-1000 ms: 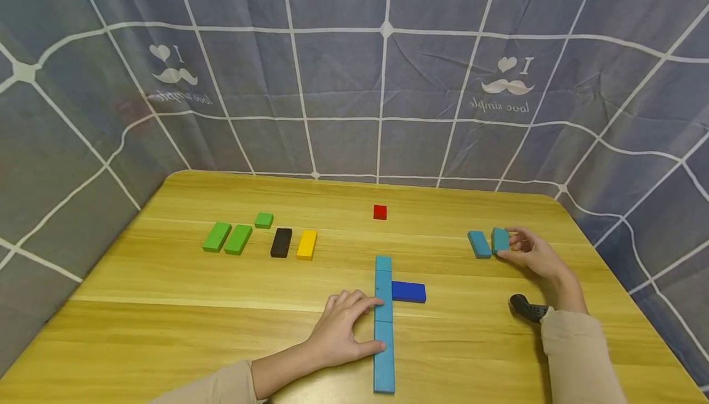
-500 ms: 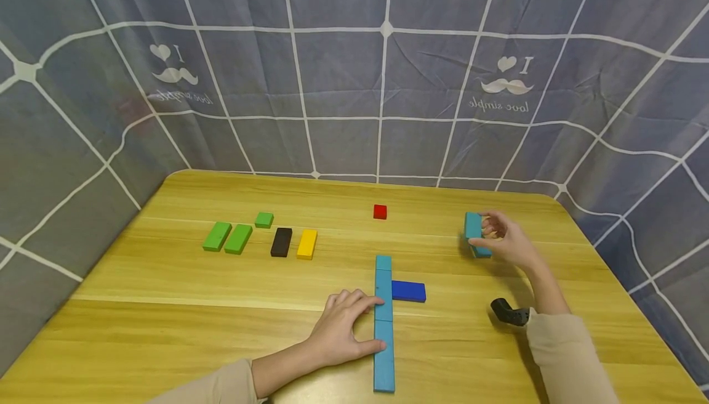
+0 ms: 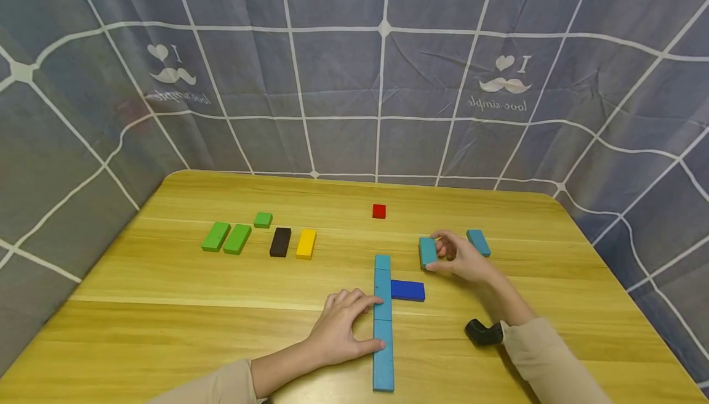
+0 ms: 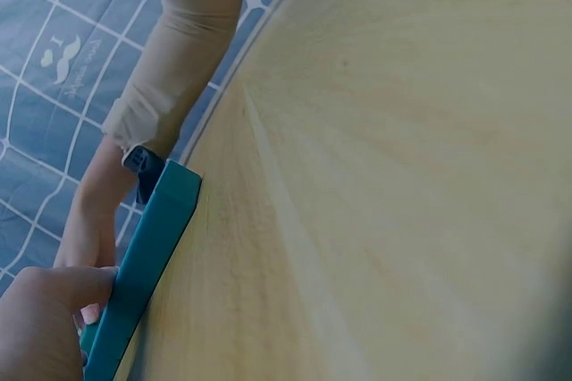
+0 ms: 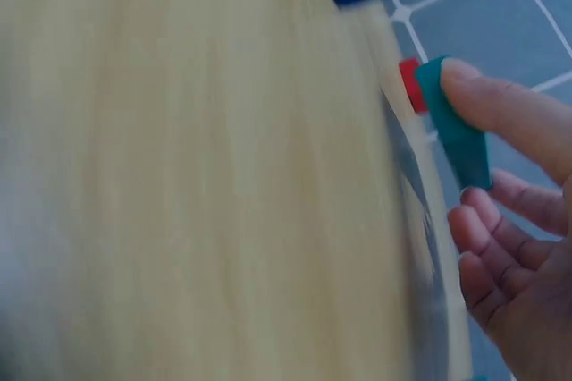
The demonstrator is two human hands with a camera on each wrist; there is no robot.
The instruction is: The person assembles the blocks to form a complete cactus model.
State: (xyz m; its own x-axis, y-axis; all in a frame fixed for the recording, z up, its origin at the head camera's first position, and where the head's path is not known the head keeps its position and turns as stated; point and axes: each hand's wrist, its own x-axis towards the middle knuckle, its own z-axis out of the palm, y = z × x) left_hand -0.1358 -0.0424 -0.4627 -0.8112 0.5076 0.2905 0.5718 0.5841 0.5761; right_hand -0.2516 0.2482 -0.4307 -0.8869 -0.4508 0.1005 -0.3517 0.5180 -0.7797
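My right hand (image 3: pixel 465 261) pinches a light blue block (image 3: pixel 427 252) between thumb and fingers, to the right of a row of light blue blocks. In the right wrist view this block (image 5: pixel 454 126) hangs tilted, the thumb on one end. My left hand (image 3: pixel 339 331) rests its thumb and index fingertip on the row of light blue blocks (image 3: pixel 383 364), which lie end to end. The left wrist view has the row's side (image 4: pixel 147 265) with the thumb (image 4: pixel 85 288) against it. A dark blue block (image 3: pixel 408 290) juts from the row's right side.
Another light blue block (image 3: pixel 479 242) lies beyond the right hand. A small red block (image 3: pixel 379 211) sits at the back. Yellow (image 3: pixel 306 244), black (image 3: pixel 280 242) and green blocks (image 3: pixel 237 239) lie at the left on the wooden table (image 3: pixel 166 330). A grid-patterned curtain (image 3: pixel 332 84) hangs behind.
My right hand has lifted the light blue block from the right side and carried it leftward, past the other light blue block, closer to the row. The left hand has stayed put.
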